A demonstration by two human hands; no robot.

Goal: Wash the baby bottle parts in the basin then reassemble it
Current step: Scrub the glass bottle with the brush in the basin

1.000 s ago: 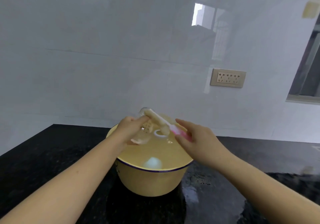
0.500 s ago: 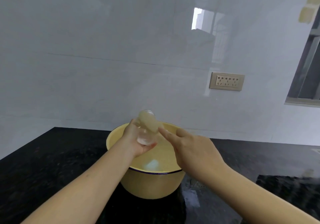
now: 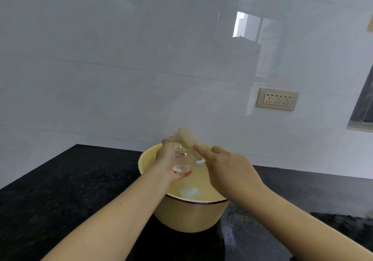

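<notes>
Washing stage; reassembly judged not yet begun. The yellow basin (image 3: pixel 191 216), mid-desk (image 3: pixel 60 200), holds water, with a pale rounded part (image 3: pixel 188 192) sunk near its front wall and a white ring (image 3: pixel 201 160) toward its far rim. Above it, the left hand (image 3: pixel 169 164) grips the clear bottle (image 3: pixel 182 162), which is tilted with its mouth away. The right hand (image 3: pixel 228 168) pinches the sponge brush (image 3: pixel 186 138) at that mouth, its handle hidden. The remaining parts probably await scrubbing.
</notes>
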